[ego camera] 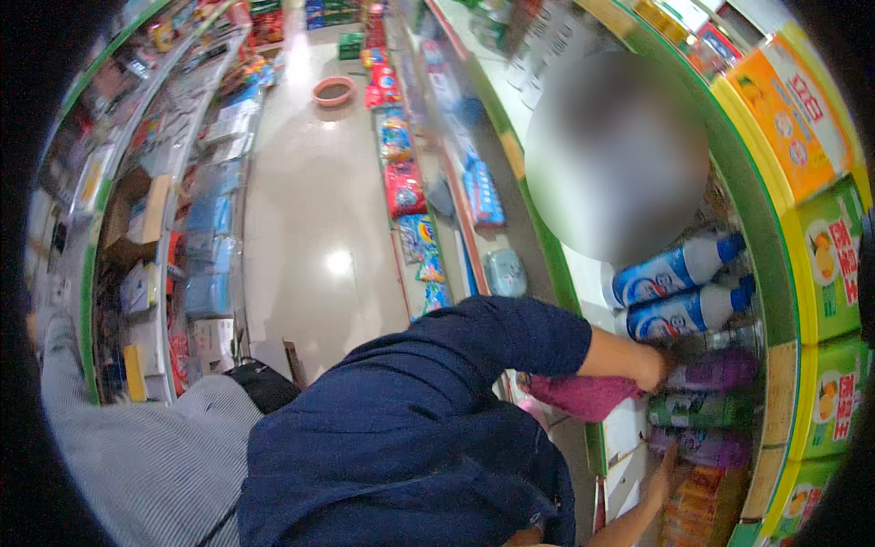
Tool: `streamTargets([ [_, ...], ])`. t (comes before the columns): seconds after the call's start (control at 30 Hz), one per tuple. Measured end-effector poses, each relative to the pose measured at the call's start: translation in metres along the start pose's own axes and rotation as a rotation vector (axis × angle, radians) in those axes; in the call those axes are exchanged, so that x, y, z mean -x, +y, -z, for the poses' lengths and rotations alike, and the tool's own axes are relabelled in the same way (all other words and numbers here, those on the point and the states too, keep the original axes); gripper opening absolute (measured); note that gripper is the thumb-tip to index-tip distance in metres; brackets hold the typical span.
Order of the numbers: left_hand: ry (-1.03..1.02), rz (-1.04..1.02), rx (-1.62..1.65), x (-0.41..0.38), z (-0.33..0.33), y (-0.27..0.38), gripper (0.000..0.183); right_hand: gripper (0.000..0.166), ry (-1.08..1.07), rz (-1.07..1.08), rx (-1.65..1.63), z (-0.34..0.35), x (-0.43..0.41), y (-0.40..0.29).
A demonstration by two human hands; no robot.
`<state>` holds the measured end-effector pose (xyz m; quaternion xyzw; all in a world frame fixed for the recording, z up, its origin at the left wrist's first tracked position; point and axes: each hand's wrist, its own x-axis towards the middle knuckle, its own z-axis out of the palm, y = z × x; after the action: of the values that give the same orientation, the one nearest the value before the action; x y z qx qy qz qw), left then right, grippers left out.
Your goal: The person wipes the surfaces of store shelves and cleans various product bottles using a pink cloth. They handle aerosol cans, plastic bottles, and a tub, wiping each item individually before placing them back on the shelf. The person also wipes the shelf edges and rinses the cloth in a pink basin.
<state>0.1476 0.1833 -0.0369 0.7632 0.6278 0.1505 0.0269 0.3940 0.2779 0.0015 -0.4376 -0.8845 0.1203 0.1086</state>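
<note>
My left hand (653, 369), at the end of a navy sleeve, reaches onto the shelf on the right. A magenta cloth (588, 398) hangs from beneath it. The fingers are blurred and partly hidden beside a purple bottle (714, 370). Lower in the view, my right hand (662, 478) is against a second purple bottle (707, 448), and I cannot tell whether it grips it. Between the two purple bottles stands a green bottle (704, 410). Two blue-and-white bottles (673, 270) stand together farther along the same shelf.
Yellow-and-orange and green cartons (830, 263) line the right rim. Orange packs (694, 499) sit near my right hand. Bagged goods (405, 188) fill a lower shelf. A pink basin (333, 91) rests on the tiled floor (321, 205). Shelving (99, 239) runs along the left.
</note>
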Motion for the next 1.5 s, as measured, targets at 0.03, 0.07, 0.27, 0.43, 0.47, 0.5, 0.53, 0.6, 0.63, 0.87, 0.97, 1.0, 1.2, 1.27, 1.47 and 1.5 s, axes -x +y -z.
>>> streamTargets([
  [0.03, -0.076, 0.080, 0.064, 0.008, 0.009, 0.009, 0.034, 0.071, 0.012, -0.039, -0.069, 0.002, 0.006, 0.014],
  [0.07, -0.091, 0.042, 0.042, 0.007, 0.003, 0.001, 0.032, 0.069, 0.021, -0.059, -0.137, 0.001, 0.004, 0.022],
  [0.27, 0.044, 0.306, 0.467, 0.059, 0.053, 0.008, 0.051, 0.065, 0.018, 0.176, -0.408, 0.011, 0.023, -0.001],
  [0.43, 0.182, 0.369, 0.458, 0.050, 0.029, -0.002, 0.091, 0.066, 0.023, 0.205, -0.535, 0.025, 0.052, -0.050],
  [0.47, 0.115, 0.405, 0.536, 0.052, 0.037, 0.004, 0.099, 0.062, 0.019, 0.206, -0.556, 0.021, 0.055, -0.051],
  [0.5, 0.144, 0.370, 0.569, 0.054, 0.037, 0.004, 0.098, 0.058, 0.004, 0.222, -0.576, 0.017, 0.054, -0.051],
  [0.53, 0.174, 0.339, 0.600, 0.055, 0.036, 0.004, 0.098, 0.055, -0.013, 0.242, -0.598, 0.013, 0.053, -0.056],
  [0.6, 0.255, 0.280, 0.523, 0.059, 0.029, 0.000, 0.095, 0.054, 0.047, 0.279, -0.576, 0.010, 0.052, -0.079],
  [0.63, 0.225, 0.293, 0.574, 0.061, 0.030, 0.002, 0.094, 0.053, 0.075, 0.296, -0.568, 0.007, 0.052, -0.089],
  [0.87, 0.238, 0.227, 0.730, 0.073, 0.052, 0.011, 0.071, 0.072, 0.147, 0.283, -0.361, -0.011, 0.021, -0.117],
  [0.97, 0.143, 0.269, 0.697, 0.075, 0.055, 0.008, 0.069, 0.049, 0.274, 0.314, -0.250, -0.021, 0.026, -0.125],
  [1.0, 0.150, 0.252, 0.689, 0.075, 0.055, 0.008, 0.071, 0.049, 0.276, 0.295, -0.247, -0.025, 0.027, -0.126],
  [1.2, 0.123, 0.214, 0.615, 0.075, 0.050, 0.010, 0.070, 0.075, 0.277, 0.200, -0.269, -0.048, 0.023, -0.124],
  [1.27, 0.093, 0.238, 0.597, 0.074, 0.052, 0.013, 0.072, 0.077, 0.335, 0.186, -0.214, -0.041, 0.027, -0.132],
  [1.47, 0.168, 0.189, 0.657, 0.075, 0.044, 0.011, 0.067, 0.083, 0.422, 0.105, -0.244, -0.036, 0.036, -0.147],
  [1.5, 0.220, 0.135, 0.628, 0.074, 0.039, 0.007, 0.069, 0.084, 0.462, 0.121, -0.222, -0.036, 0.036, -0.147],
])
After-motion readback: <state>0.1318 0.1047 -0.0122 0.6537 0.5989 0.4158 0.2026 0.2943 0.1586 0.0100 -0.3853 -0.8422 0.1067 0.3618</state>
